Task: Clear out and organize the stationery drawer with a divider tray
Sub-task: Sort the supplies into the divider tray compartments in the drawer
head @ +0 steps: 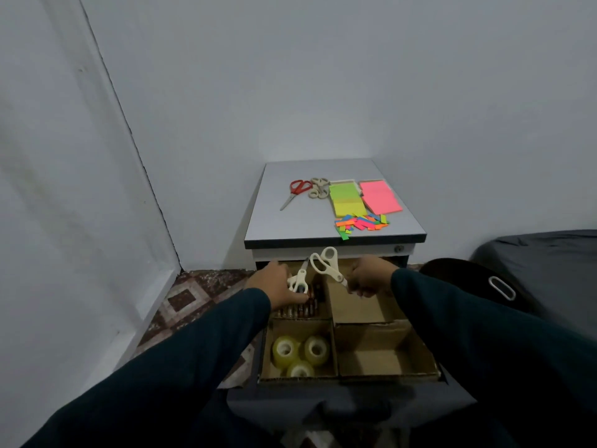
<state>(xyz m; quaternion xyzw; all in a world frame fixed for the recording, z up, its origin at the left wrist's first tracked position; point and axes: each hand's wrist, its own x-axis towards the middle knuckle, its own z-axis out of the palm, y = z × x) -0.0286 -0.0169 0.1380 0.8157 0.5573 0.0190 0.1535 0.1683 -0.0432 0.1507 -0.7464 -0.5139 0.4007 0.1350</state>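
Centre frame, the right hand (371,279) grips cream scissors (328,268) by the blades, handles up. The left hand (277,282) holds smaller scissors (298,281), seemingly, over the cardboard divider tray (332,321) in the open drawer (323,388). Tape rolls (300,354) fill its lower-left compartment. No writing is legible.

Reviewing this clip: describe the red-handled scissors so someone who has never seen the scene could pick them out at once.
Start at the grey cabinet top against the back wall, above the open drawer. The red-handled scissors lie at its far left, beside a heap of beige scissors. They are the only scissors with red handles; every other pair in view is beige or cream.
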